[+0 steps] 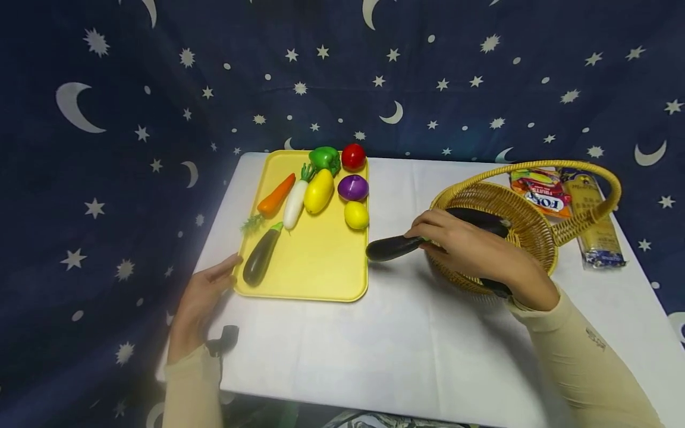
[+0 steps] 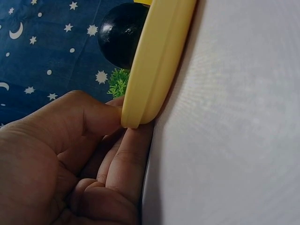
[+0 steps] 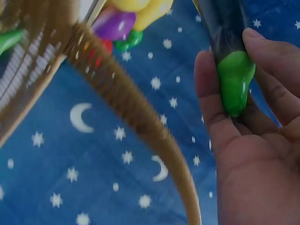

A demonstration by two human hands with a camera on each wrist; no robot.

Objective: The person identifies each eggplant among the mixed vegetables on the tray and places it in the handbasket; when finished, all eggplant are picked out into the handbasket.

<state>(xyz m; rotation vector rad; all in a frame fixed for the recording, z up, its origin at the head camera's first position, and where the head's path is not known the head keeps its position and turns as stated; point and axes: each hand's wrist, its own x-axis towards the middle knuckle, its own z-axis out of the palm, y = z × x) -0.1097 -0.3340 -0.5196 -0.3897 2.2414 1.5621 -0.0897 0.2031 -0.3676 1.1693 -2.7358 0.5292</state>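
My right hand (image 1: 471,246) grips a dark eggplant (image 1: 393,248) by its green stem end (image 3: 234,79), in the air between basket and tray. Behind that hand is a wicker basket (image 1: 537,229) with another dark eggplant (image 1: 476,219) inside. At the near left corner of the yellow tray (image 1: 316,267), my left hand (image 1: 200,300) pinches the rim, thumb on one side and fingers under it in the left wrist view. An eggplant (image 1: 261,258) lies on the tray beside that hand. Above it are a carrot (image 1: 276,196) and a white radish (image 1: 295,205).
Also on the tray are a yellow mango-shaped piece (image 1: 319,191), green pepper (image 1: 324,159), red round piece (image 1: 354,157), purple piece (image 1: 353,188) and lemon (image 1: 355,215). The basket's tall handle (image 1: 540,164) arches up. Two packages, one red (image 1: 543,193), one gold (image 1: 594,223), lie behind.
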